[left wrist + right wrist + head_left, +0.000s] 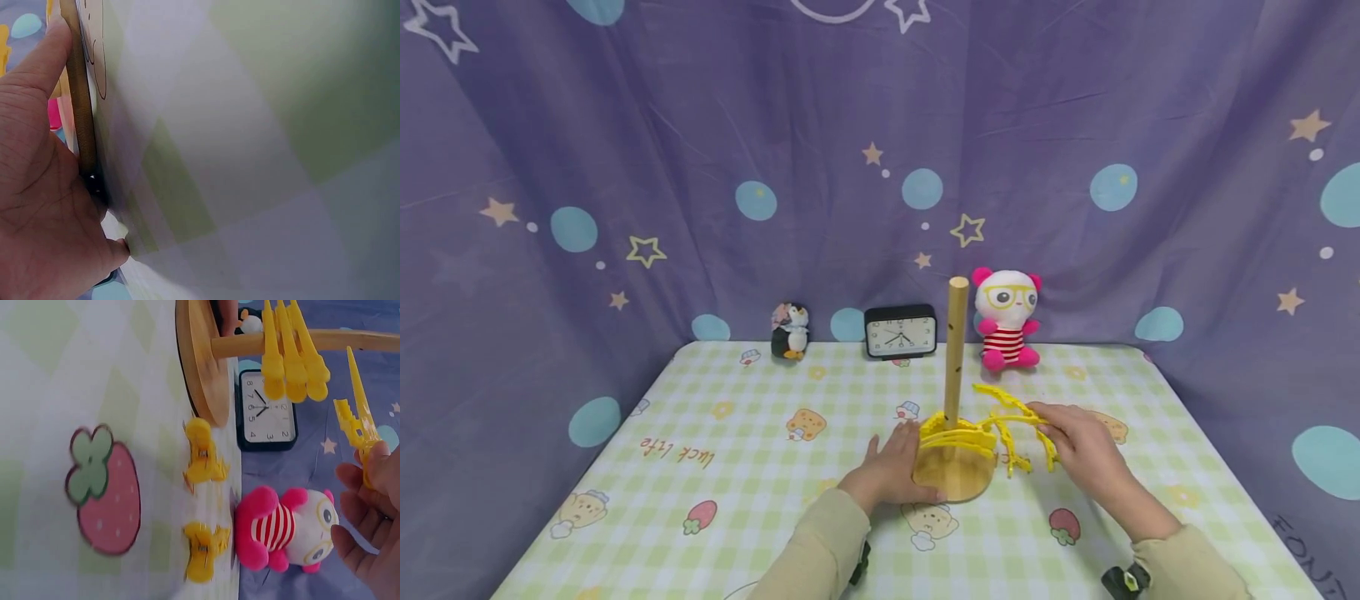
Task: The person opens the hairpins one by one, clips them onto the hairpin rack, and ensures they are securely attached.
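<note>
A wooden stand with a round base (955, 483) and an upright post (955, 350) stands on the table. My left hand (891, 467) holds the base at its left and near side, the thumb along the near edge. Several long yellow hair claw clips (958, 437) sit around the lower post, side by side in the right wrist view. My right hand (1078, 437) pinches another yellow claw clip (359, 406) at one end, to the right of the post. Two more yellow clips (200, 456) lie on the table below that hand.
Along the table's back edge stand a penguin figure (791, 332), a black desk clock (900, 332) and a pink-and-white panda plush (1009, 321). A checked cloth (745, 467) covers the table. Behind it hangs a purple curtain (820, 108).
</note>
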Tool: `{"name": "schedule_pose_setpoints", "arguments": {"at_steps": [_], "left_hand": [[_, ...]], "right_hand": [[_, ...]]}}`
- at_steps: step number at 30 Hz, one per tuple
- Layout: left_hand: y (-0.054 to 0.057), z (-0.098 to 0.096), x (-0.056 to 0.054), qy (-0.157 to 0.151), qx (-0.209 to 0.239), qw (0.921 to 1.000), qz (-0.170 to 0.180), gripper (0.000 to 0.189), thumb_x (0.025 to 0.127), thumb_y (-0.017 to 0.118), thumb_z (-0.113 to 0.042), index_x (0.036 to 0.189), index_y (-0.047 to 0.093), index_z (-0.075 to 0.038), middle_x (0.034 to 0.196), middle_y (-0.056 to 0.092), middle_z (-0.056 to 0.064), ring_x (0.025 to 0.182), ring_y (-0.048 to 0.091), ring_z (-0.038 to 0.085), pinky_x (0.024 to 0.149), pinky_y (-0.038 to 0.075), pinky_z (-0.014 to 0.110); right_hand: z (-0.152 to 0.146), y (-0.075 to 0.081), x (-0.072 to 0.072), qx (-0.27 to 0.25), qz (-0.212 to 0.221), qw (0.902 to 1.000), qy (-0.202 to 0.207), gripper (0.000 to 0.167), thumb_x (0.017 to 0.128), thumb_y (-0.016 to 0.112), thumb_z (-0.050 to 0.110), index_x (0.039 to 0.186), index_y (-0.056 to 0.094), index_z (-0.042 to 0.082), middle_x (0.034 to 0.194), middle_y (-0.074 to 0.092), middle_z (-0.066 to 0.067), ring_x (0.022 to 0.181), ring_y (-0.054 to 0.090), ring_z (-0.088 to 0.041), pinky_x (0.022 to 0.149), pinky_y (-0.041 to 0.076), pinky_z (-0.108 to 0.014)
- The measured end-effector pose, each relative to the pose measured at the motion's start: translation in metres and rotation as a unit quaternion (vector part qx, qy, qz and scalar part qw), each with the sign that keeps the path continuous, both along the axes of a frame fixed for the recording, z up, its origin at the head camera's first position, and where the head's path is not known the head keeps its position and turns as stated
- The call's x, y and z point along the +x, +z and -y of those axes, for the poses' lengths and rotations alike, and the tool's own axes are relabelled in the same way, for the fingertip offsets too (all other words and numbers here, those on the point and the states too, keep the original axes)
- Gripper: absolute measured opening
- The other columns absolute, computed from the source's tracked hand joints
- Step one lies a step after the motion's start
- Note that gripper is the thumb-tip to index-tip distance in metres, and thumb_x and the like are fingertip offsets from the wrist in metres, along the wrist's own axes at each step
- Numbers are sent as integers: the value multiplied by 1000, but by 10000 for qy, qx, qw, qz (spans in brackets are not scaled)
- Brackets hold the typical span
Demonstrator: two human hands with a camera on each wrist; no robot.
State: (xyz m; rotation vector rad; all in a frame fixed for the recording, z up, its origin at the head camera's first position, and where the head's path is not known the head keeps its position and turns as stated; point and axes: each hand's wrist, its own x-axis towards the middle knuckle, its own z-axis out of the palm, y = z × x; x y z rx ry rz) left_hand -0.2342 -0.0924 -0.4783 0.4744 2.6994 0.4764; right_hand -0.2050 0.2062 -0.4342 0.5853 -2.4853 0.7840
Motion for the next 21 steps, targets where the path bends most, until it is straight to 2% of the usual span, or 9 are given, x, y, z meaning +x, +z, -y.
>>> {"name": "schedule_pose_setpoints", "arguments": {"at_steps": [7, 11, 14, 21], "left_hand": [[12, -1, 5, -7, -37, 10000, 34, 116, 76, 69, -68, 157, 11, -9, 164, 7, 7, 150, 5, 20, 118, 1, 52], [12, -1, 6, 6, -54, 10000, 10, 116, 76, 68, -69, 157, 12, -8, 164, 8, 7, 150, 6, 21, 118, 2, 53], [11, -2, 6, 17, -79, 10000, -2, 116, 76, 68, -69, 157, 12, -8, 164, 8, 7, 149, 6, 21, 118, 2, 53], [11, -2, 5, 25, -100, 9999, 5, 116, 76, 68, -70, 157, 13, -8, 164, 9, 7, 149, 6, 21, 118, 3, 53]], "right_hand": [[20, 2, -8, 213, -200, 9994, 192, 34, 86, 70, 1, 119, 70, 7, 109, 72, -6, 96, 67, -26, 80, 54, -47], [30, 5, -12, 378, -347, 9979, 401, 33, 86, 70, 1, 118, 70, 6, 108, 73, -5, 92, 67, -24, 78, 54, -44], [37, 7, -15, 391, -299, 9975, 507, 32, 87, 70, 1, 118, 70, 6, 109, 72, -5, 93, 67, -24, 78, 55, -43], [50, 6, -18, 484, -168, 9960, 736, 33, 85, 71, -3, 117, 70, 6, 111, 71, -7, 101, 67, -28, 86, 53, -46]]}}
